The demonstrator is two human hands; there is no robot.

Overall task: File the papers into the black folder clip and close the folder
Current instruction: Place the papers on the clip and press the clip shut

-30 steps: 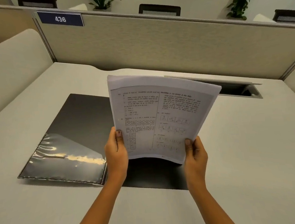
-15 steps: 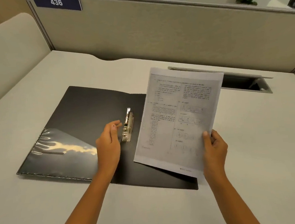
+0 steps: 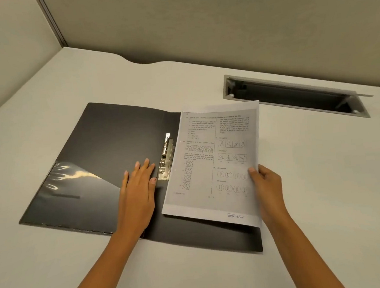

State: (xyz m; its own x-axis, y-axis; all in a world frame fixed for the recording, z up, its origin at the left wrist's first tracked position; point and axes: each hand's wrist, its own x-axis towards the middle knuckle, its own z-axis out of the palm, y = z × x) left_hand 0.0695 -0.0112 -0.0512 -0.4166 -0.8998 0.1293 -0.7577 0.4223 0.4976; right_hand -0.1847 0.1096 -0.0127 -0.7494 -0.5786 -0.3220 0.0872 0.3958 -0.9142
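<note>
A black folder (image 3: pixel 115 136) lies open on the desk, with a clear plastic pocket (image 3: pixel 74 193) on its left flap. A metal clip (image 3: pixel 166 160) runs along the spine. My left hand (image 3: pixel 138 188) rests flat on the left flap, fingers spread, fingertips just left of the clip. My right hand (image 3: pixel 266 183) grips the right edge of a stack of printed papers (image 3: pixel 213 162). The stack hangs low over the folder's right half, its punched left edge beside the clip.
The beige desk (image 3: pixel 325 201) has an open cable slot (image 3: pixel 294 94) at the back right. Fabric partition walls (image 3: pixel 198 25) close off the back and left sides.
My left hand let go of the papers and came down flat on the left flap. My right hand lowered the papers toward the folder's right half. The view tilted downward.
</note>
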